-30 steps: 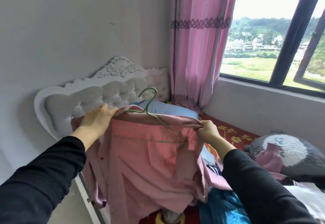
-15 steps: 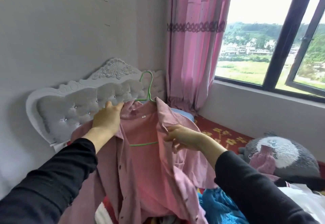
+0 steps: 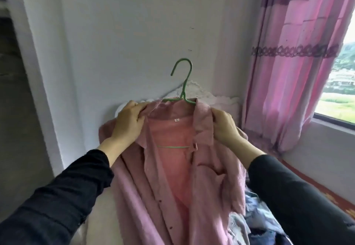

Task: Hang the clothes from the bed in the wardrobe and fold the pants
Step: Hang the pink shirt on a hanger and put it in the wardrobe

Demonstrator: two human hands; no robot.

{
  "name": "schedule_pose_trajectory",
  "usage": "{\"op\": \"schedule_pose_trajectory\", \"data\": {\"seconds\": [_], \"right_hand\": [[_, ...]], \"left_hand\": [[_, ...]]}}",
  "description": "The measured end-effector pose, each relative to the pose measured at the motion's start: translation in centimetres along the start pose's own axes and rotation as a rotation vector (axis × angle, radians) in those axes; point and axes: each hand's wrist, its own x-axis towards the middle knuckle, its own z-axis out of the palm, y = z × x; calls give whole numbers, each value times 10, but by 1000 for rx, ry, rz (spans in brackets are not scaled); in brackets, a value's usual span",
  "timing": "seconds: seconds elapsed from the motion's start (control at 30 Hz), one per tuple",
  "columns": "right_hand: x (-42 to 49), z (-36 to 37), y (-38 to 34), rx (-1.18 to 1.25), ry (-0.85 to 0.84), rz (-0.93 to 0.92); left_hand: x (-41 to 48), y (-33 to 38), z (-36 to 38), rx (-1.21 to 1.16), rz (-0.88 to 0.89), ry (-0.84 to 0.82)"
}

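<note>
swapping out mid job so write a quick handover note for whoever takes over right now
Left hand: grips the pink shirt by the collar.
Right hand: grips the collar's other side.
Shirt hangs unbuttoned on the green hanger, held up before the wall.
Done: shirt on hanger.
Left: hang it in the wardrobe, not in view; then the blue clothes heaped lower right.

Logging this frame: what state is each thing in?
Pink shirt: on hanger, front unbuttoned, held up.
Green hanger: inside shirt, hook upright, hooked on nothing.
Left hand: grips shirt left of the hook.
Right hand: grips shirt right of the hook.
Curtain: hanging, window partly uncovered.
</note>
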Motion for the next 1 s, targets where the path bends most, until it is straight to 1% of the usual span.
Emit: {"op": "schedule_pose_trajectory", "data": {"seconds": [0.07, 0.13, 0.2, 0.23, 0.3, 0.37, 0.4, 0.5, 0.53, 0.57, 0.6, 0.63, 0.67, 0.7, 0.73, 0.77, 0.8, 0.9, 0.93, 1.0], "right_hand": [[13, 14, -35, 148, 27, 28], [27, 31, -68, 253, 53, 58], [37, 54, -101, 269, -5, 61], [38, 67, -118, 255, -58, 48], [36, 100, -151, 257, -140, 52], [32, 131, -182, 275, -163, 82], [33, 144, -196, 286, -165, 83], [47, 178, -236, 332, -196, 36], [50, 189, -249, 347, -205, 9], [53, 201, -262, 363, -213, -17], [54, 215, -276, 380, -224, -37], [54, 229, -289, 402, -238, -50], [53, 243, -304, 431, -254, -50], [52, 258, -318, 467, -271, -42], [52, 271, -331, 499, -288, -33], [52, 283, -343, 530, -307, -29], [53, 294, -354, 568, -330, -32], [58, 318, -384, 705, -421, -73], [60, 325, -393, 712, -448, -115], [67, 338, -409, 652, -497, -224]], "left_hand": [[5, -12, -29, 64, -63, 21], [10, -25, -58, 245, -109, 88], [9, -41, -86, 383, -197, 146], [5, -50, -99, 364, -260, 135], [-8, -72, -122, 215, -407, 86], [-23, -103, -147, 114, -539, 77], [-30, -118, -163, 82, -571, 29], [-44, -156, -218, -111, -628, -328], [-47, -169, -236, -181, -643, -378], [-49, -182, -253, -232, -657, -346], [-52, -197, -267, -230, -650, -250], [-54, -213, -279, -134, -624, -154], [-57, -229, -288, 43, -597, -146], [-62, -244, -296, 236, -603, -223], [-67, -259, -301, 380, -628, -293], [-71, -273, -306, 466, -646, -308], [-75, -286, -309, 499, -630, -260], [-77, -315, -323, 466, -548, 13], [-75, -324, -330, 458, -531, 81], [-72, -342, -345, 485, -510, 142]]}}
